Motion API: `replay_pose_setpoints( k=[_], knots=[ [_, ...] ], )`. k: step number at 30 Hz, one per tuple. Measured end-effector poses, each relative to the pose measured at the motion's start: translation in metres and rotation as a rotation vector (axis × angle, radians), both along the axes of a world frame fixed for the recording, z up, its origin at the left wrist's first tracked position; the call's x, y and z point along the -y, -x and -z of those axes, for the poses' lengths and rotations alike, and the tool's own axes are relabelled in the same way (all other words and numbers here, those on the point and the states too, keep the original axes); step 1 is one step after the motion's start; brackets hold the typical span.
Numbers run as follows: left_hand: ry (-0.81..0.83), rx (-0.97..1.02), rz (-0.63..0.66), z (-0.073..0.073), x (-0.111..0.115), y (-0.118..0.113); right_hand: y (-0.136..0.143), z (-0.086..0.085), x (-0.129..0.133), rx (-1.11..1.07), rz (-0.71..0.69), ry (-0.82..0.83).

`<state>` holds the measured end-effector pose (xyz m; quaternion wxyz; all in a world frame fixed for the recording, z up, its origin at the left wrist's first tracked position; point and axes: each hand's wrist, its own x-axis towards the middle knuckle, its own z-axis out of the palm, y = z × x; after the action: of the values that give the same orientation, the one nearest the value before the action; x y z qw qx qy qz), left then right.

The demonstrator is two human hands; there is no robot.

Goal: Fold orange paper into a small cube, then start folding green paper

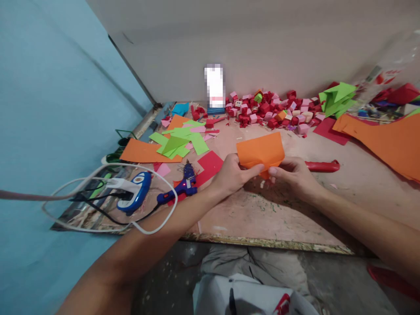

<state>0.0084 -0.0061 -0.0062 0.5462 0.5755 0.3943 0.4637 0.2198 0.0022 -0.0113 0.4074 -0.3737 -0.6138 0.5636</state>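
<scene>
Between my two hands, above the table, is a piece of orange paper (pixel 260 148), slightly creased along its lower edge. My left hand (pixel 234 173) pinches its lower left part, with the thumb lying over the front. My right hand (pixel 292 174) grips the lower right corner, thumb in front and fingers behind. The fingers behind the sheet are partly hidden. Just beyond my right hand lies a red handle (pixel 323 166), its other end out of sight behind the hand. A blue glue gun (pixel 183 186) rests on the table left of my left hand.
A heap of small red and pink paper cubes (pixel 272 109) lines the wall beside an upright phone (pixel 215 85). Green paper pieces (pixel 177 142) lie at left, large orange paper (pixel 387 144) at right. A white cable (pixel 175 210) loops from a blue power socket (pixel 139 190).
</scene>
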Motion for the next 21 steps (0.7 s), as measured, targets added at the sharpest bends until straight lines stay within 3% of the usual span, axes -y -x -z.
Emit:
replay_pose_setpoints(
  k=[7,12,21],
  knots=[
    [-0.029,0.007,0.018,-0.004,0.0003,0.0002,0.0024,0.0004,0.0,-0.065,-0.031,0.062],
    [-0.092,-0.026,0.05,-0.0019,0.001,-0.0003,0.0052,-0.0023,0.0012,-0.04,0.014,0.051],
    [-0.058,0.003,0.005,-0.0047,0.0023,-0.0023,0.0064,-0.0033,0.0012,-0.036,0.07,0.037]
  ],
)
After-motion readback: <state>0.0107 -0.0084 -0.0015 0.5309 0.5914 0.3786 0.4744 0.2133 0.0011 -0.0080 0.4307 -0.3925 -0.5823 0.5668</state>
